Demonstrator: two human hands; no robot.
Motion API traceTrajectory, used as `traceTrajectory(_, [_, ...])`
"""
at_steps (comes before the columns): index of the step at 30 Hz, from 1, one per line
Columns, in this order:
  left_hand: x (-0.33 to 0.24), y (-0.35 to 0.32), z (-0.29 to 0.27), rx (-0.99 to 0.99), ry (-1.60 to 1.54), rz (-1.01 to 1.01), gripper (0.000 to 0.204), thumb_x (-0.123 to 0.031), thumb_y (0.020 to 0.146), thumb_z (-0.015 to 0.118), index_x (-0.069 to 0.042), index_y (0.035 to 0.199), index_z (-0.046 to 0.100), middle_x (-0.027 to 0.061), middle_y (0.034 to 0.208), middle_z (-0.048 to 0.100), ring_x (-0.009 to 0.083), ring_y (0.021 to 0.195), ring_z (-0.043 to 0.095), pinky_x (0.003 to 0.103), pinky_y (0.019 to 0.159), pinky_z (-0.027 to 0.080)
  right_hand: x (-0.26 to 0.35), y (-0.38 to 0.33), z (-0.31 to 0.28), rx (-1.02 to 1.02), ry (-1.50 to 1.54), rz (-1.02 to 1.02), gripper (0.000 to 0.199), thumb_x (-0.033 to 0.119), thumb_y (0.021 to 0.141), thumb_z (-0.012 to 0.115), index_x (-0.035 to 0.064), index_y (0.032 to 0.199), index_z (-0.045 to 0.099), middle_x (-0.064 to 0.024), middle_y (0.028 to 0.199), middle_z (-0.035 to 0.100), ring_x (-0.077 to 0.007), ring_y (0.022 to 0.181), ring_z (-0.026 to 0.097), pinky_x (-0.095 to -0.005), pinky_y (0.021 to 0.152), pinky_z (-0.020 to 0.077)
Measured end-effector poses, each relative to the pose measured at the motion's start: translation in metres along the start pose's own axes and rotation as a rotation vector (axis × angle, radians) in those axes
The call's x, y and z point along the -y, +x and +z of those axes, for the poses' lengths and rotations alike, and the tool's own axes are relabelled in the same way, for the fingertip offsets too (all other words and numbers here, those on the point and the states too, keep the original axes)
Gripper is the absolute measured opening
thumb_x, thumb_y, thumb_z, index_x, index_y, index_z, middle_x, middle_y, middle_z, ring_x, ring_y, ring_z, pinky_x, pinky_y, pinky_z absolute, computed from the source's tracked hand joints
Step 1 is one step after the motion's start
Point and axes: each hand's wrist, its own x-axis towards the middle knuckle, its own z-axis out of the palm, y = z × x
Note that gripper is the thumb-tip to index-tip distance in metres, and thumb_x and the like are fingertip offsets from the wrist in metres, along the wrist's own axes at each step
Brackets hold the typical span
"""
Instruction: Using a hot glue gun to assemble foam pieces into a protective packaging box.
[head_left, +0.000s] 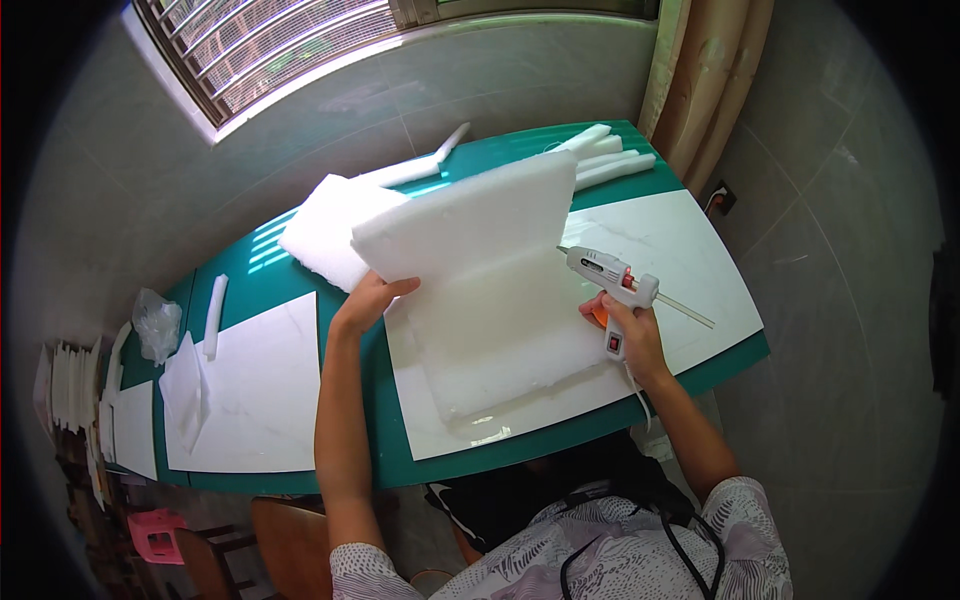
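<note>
In my right hand is a white hot glue gun with a glue stick poking out of its back. Its nozzle points at the right end of the seam between two white foam sheets. One foam sheet lies flat on a white marbled board. The other foam sheet stands up along the flat one's far edge, tilted back. My left hand grips the standing sheet's lower left corner, thumb on the near face and the other fingers hidden behind.
Another foam sheet lies behind on the green table. White foam strips are piled at the far right. A second marbled board lies to the left, near a clear plastic bag. A pink stool stands below.
</note>
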Motion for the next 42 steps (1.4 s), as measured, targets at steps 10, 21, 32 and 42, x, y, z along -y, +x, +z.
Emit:
traceTrajectory(10, [0.004,0.005,0.0,0.032,-0.005,0.01,0.064,-0.042,0.072,0.075,-0.008,0.124,0.058,0.0165,0.12,0.059,0.0293,0.115,0.052,0.042,0.104,0.037,-0.01,-0.004,0.003,-0.032,0.008,-0.033,0.026,0.023,0.095,0.054,-0.0013,0.103,0.058,-0.0113,0.095,0.066,-0.0155,0.094,0.059,-0.0328,0.091,0.0446])
traceTrajectory(21, [0.001,0.001,-0.001,0.005,0.04,-0.03,0.065,-0.044,0.07,0.077,-0.01,0.123,0.06,0.0162,0.121,0.059,0.0301,0.115,0.052,0.042,0.105,0.036,-0.007,-0.001,0.0,0.027,-0.124,-0.044,0.028,0.025,0.093,0.056,0.0003,0.103,0.061,-0.0067,0.09,0.065,-0.0106,0.084,0.055,-0.0281,0.075,0.0451])
traceTrajectory(32, [-0.016,-0.005,0.001,0.026,0.108,-0.04,0.063,-0.033,0.073,0.074,-0.006,0.127,0.056,0.0171,0.124,0.057,0.0307,0.117,0.049,0.04,0.108,0.033,0.012,0.017,0.043,0.228,-0.387,0.033,0.032,0.029,0.09,0.06,-0.0014,0.097,0.068,-0.0052,0.078,0.065,-0.0109,0.067,0.056,-0.0268,0.06,0.046])
traceTrajectory(42, [-0.019,-0.007,0.0,0.058,0.098,-0.017,0.063,-0.033,0.073,0.073,-0.005,0.126,0.056,0.0175,0.124,0.057,0.0309,0.117,0.05,0.039,0.108,0.034,0.006,0.04,0.064,0.263,-0.52,0.086,0.038,0.034,0.087,0.06,-0.0023,0.087,0.069,-0.0094,0.078,0.067,-0.017,0.07,0.06,-0.0303,0.065,0.0455])
